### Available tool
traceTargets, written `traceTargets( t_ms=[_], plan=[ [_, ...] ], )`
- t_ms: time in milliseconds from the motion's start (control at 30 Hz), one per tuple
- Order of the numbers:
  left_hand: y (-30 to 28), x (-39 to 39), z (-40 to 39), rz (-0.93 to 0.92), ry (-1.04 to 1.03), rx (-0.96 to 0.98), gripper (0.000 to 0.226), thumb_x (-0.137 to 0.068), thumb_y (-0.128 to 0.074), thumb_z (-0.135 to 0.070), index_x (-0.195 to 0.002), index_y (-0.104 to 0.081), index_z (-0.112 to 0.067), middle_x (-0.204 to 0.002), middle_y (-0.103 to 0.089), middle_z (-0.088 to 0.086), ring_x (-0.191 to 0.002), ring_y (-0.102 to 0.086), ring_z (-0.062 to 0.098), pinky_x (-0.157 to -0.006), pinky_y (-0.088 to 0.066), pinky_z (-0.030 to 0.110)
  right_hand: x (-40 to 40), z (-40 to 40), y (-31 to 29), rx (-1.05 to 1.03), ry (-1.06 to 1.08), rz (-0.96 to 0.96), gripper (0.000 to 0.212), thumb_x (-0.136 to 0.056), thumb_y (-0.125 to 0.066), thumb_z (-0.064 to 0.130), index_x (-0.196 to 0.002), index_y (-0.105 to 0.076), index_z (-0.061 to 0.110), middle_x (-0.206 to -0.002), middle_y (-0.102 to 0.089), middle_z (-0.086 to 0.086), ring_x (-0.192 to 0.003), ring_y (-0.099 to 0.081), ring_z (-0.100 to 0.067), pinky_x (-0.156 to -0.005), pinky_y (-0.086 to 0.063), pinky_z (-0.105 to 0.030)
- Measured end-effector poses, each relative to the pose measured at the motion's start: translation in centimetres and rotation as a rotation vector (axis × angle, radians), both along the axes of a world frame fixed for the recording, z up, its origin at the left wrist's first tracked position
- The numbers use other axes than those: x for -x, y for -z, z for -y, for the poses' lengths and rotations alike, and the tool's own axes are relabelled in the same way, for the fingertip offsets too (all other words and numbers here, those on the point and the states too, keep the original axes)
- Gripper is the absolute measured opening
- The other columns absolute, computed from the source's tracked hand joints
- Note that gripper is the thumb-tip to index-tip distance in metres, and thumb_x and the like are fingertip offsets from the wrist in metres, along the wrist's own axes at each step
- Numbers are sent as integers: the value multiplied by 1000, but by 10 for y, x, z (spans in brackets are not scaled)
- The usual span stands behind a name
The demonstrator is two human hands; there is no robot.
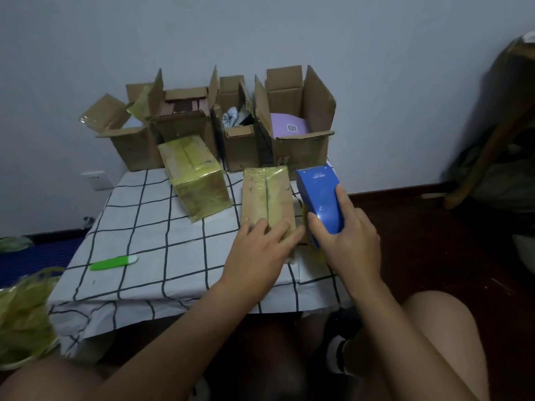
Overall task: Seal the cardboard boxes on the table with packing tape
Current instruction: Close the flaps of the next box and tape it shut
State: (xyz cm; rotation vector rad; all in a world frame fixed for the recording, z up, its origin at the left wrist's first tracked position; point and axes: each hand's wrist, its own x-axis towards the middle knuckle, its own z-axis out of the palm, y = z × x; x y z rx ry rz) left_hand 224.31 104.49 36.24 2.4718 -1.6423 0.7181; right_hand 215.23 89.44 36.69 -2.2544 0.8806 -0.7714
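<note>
Two boxes look finished or close to it, and four are untouched — that is the count as far as the view shows.

Nearest, the left hand (262,247) lies flat on the near end of a narrow box (267,198), fingers straight, pressing the tape down or steadying the box. Just beside it, the right hand (344,227) grips a blue tape dispenser (318,195), fingers curled over its shell, with yellowish tape showing under the palm near the box's right edge. This box sits toward the right of the checked tablecloth (144,227), and a strip already runs along its top seam; my guess is that this one is in its last strokes, perhaps a side or end pass.

To the left, near the table's front edge, lies a green cutter (113,262), apart from both hands. Off the table at the far left is a heap of crumpled yellow tape (23,314).

Farther back, a wrapped box (197,178) rests tilted, fully covered in glossy tape — it reads as done.

Against the wall stands a row of four open boxes (202,123), flaps up, touching one another. The rightmost holds something lilac with a printed code (289,127); another holds pale cloth. None has its flaps folded shut, so most of the job remains.
</note>
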Motion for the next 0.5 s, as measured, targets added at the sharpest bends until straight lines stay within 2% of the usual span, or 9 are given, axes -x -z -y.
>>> traceTargets(
  t_ms=[167, 267, 367, 433, 500],
  plan=[
    [2, 1, 5, 8, -14, 8, 49, -67, -74, -11, -113, -59, -22, -110, -62, 4, -77, -52, 29, -69, -47, 41, -4, 3, 2, 25, 11, 1, 77, -86, -61, 57, -154, -31, 35, -107, -57, -5, -95, -58, -25, -78, -48, -37],
    [2, 0, 3, 26, -10, -23, 43, -70, -65, -12, -110, -61, -25, -114, -62, 6, -79, -53, 31, -71, -46, 42, -8, 5, 2, 32, 4, -4, 76, -87, -60, 57, -154, -31, 36, -107, -58, -5, -98, -57, -26, -79, -47, -38],
    [1, 2, 6, 35, -38, 11, 36, -72, -55, -13, -105, -64, -24, -108, -63, 6, -77, -53, 29, -68, -42, 39, -11, 6, 3, 54, 15, 24, 75, -86, -60, 57, -153, -35, 34, -104, -59, -6, -95, -58, -26, -76, -44, -36],
    [3, 5, 10, 29, -71, 45, 40, -71, -63, -12, -109, -66, -23, -110, -64, 6, -77, -53, 29, -69, -42, 38, -10, 4, 7, 78, 28, 60, 75, -85, -61, 56, -152, -38, 31, -100, -59, -6, -90, -58, -27, -71, -42, -34],
    [4, 6, 12, -5, -110, 67, 55, -68, -69, -8, -122, -64, -21, -115, -65, 4, -79, -54, 28, -71, -41, 37, -8, 2, 12, 107, 41, 104, 74, -85, -61, 57, -150, -42, 28, -96, -59, -6, -82, -59, -27, -67, -42, -33]
  ],
)
